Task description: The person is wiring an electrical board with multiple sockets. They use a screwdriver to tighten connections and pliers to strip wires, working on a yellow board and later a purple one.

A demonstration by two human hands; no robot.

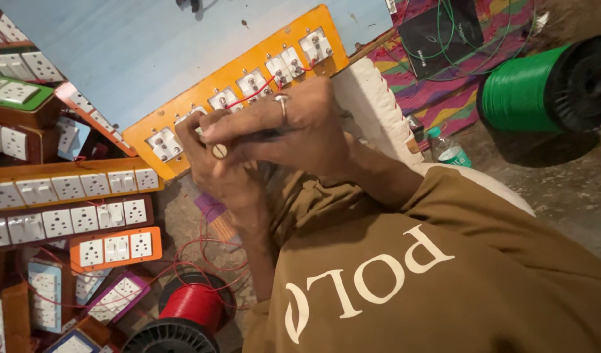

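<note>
Against the orange board (pixel 245 85), both of the person's hands met over its lower middle part, covering a stretch of the row of white switches and sockets (pixel 284 65). That board leaned slantwise from lower left to upper right, and a thin red wire (pixel 251 96) ran along its sockets toward the hands. One hand (pixel 294 127), wearing a ring, lay on top with its fingers closed around a dark, slim tool whose round metal end showed at the thumb. Beneath it, the other hand (pixel 218 173) pressed against the board's edge, fingers curled; what it gripped, if anything, could not be told. Which hand was left and which right could not be settled from this view. Left of the hands lay stacks of finished switch boards (pixel 71 186). Below them stood a spool of red wire (pixel 196 306), and a green spool (pixel 519 88) sat well apart at upper right.
</note>
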